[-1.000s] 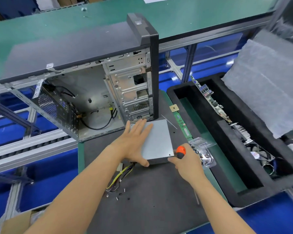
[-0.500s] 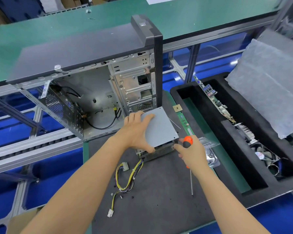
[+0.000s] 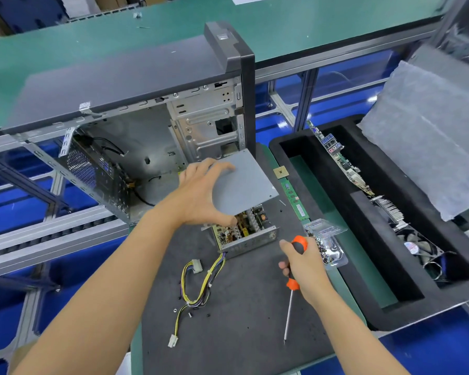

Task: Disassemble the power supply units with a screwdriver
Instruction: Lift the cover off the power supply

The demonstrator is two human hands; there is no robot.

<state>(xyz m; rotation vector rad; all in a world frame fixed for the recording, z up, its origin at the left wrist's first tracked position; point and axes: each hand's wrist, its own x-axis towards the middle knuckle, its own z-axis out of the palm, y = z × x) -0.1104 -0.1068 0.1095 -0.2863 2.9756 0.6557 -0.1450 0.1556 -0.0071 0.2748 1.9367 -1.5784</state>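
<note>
My left hand (image 3: 201,193) grips the grey metal cover (image 3: 244,182) of the power supply and holds it tilted up above the unit. Under it the power supply base (image 3: 251,238) sits on the dark mat, its circuit board and components exposed. A bundle of yellow and black wires (image 3: 201,282) with white connectors trails from it toward me. My right hand (image 3: 305,263) grips the orange and black screwdriver (image 3: 293,282), shaft pointing down toward the mat, to the right of the unit.
An open computer case (image 3: 136,109) stands behind the unit. A clear plastic screw box (image 3: 326,244), a RAM stick (image 3: 294,200) and a CPU chip (image 3: 280,173) lie to the right. A black foam tray (image 3: 363,269) holds a motherboard and fans. Small screws (image 3: 190,313) lie on the mat.
My left hand has lifted the grey cover off the power supply, exposing the circuit board. My right hand drew the screwdriver back from the unit toward me.
</note>
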